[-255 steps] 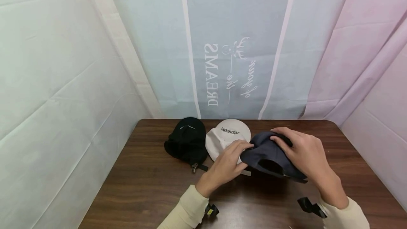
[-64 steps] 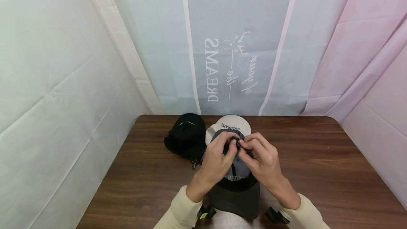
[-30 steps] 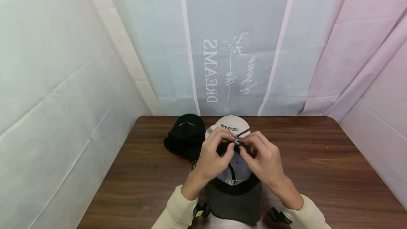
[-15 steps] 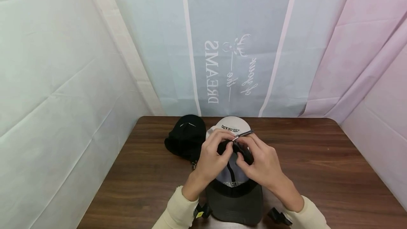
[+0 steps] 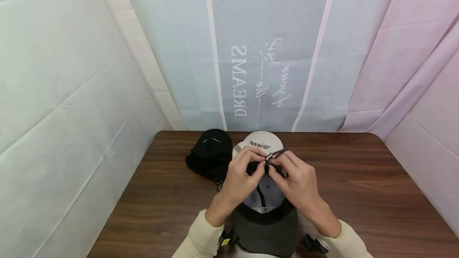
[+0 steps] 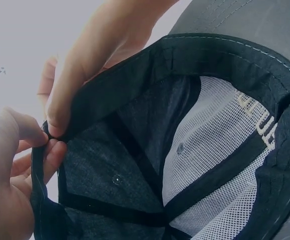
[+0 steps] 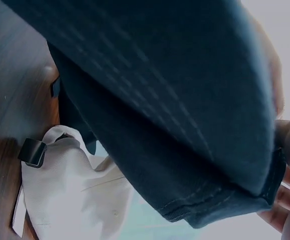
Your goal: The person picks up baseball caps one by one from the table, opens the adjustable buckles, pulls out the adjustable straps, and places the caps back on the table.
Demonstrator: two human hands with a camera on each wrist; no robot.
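A navy cap (image 5: 267, 232) is turned with its inside up and its dark brim toward me. My left hand (image 5: 238, 176) pinches the back closure beside a metal buckle (image 5: 269, 156). From the other side, my right hand (image 5: 300, 180) pinches the dark strap (image 5: 281, 151), whose end sticks out past the buckle. The left wrist view shows the dark sweatband (image 6: 119, 82), white mesh lining (image 6: 205, 135) and fingertips meeting at the strap. In the right wrist view, the cap's outer cloth (image 7: 160, 90) fills much of the frame and covers most of the fingers.
Behind the navy cap lies a white cap (image 5: 263, 138) lettered COLORADO, with its own strap buckle (image 7: 33, 152). To its left a black cap (image 5: 211, 152) rests on the brown wooden table (image 5: 376, 186). Cloth backdrops (image 5: 172, 51) stand around the table's far sides.
Earlier the navy cap was held dome up at the right; it has since turned inside up in the middle. Over the last second the fingers shift slightly at the buckle and strap.
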